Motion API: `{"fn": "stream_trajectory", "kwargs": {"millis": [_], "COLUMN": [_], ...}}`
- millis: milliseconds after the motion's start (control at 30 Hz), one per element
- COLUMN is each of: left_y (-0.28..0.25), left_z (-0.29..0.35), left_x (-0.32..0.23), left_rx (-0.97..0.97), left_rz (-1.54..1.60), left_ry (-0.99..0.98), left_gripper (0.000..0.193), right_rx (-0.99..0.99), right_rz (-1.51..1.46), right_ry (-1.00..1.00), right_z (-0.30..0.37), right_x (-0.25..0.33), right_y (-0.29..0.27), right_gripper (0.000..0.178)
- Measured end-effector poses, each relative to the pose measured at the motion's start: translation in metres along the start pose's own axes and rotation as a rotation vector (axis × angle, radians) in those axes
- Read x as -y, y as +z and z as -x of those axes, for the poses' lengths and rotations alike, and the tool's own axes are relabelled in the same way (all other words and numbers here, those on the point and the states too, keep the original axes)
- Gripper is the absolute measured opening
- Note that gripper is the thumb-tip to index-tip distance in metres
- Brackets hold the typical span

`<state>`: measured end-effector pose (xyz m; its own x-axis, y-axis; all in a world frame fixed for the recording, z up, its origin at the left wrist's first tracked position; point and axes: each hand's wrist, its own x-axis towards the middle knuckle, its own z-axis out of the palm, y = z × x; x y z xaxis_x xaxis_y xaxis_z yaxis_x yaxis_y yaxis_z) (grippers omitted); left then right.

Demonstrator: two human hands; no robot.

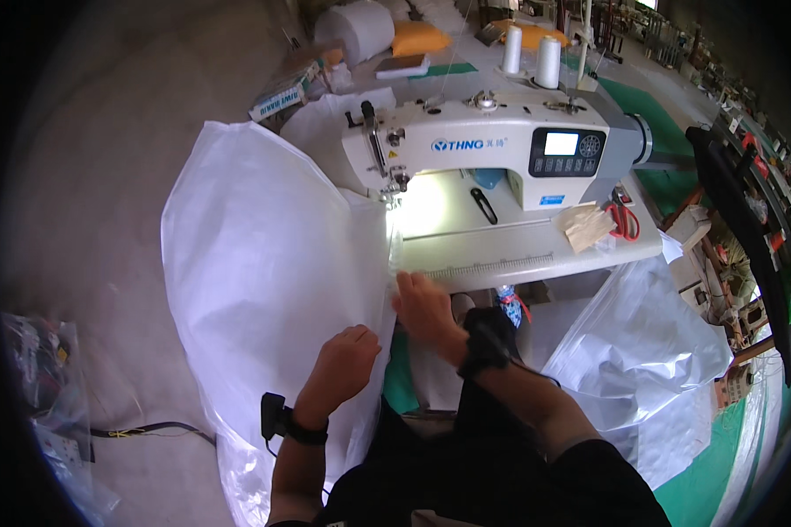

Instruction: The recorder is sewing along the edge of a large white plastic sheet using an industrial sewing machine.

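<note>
White sheeting (pixel 255 246) is draped left of the sewing machine (pixel 501 140), its right edge laid by the needle. Near that edge, the right hand (pixel 425 307) is held with bent fingers and the left hand (pixel 346 362) is curled nearer the body; whether sheeting is pinched by either cannot be told. Red-handled scissors (pixel 625 223) are carried by the bench (pixel 514 246).
</note>
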<state>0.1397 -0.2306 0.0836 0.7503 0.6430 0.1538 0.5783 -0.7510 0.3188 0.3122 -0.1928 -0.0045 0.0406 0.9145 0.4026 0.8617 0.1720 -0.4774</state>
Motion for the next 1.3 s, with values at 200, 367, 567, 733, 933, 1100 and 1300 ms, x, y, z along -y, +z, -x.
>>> {"fn": "stream_trajectory", "kwargs": {"millis": [200, 367, 567, 733, 933, 1100, 1300], "left_y": [0.046, 0.047, 0.046, 0.059, 0.054, 0.042, 0.037], "left_z": [0.011, 0.016, 0.016, 0.007, -0.007, -0.011, -0.017], "left_x": [-0.017, -0.013, -0.002, -0.020, -0.016, -0.007, -0.003], "left_rx": [-0.200, -0.382, -0.489, -0.285, -0.172, -0.157, -0.117], "left_rz": [-0.154, -0.198, 0.228, 0.331, 0.144, 0.211, 0.285], "left_ry": [-0.158, -0.255, -0.057, -0.338, -0.433, -0.290, -0.206], "left_gripper": [0.006, 0.007, 0.007, 0.013, 0.013, 0.008, 0.009], "right_rx": [0.461, 0.220, 0.352, 0.432, 0.454, 0.266, 0.173], "right_rz": [-0.750, -0.912, -1.704, -1.436, -1.043, -0.343, -0.140], "right_ry": [0.563, 0.517, 0.700, 0.642, 0.151, 0.032, 0.327], "right_z": [0.080, 0.090, 0.103, 0.107, 0.093, -0.031, -0.132], "right_x": [0.025, 0.040, 0.042, 0.039, 0.026, -0.037, -0.033], "right_y": [0.040, 0.053, 0.017, -0.002, -0.023, -0.031, 0.013], "right_gripper": [0.052, 0.040, 0.022, 0.022, 0.023, 0.038, 0.025]}}
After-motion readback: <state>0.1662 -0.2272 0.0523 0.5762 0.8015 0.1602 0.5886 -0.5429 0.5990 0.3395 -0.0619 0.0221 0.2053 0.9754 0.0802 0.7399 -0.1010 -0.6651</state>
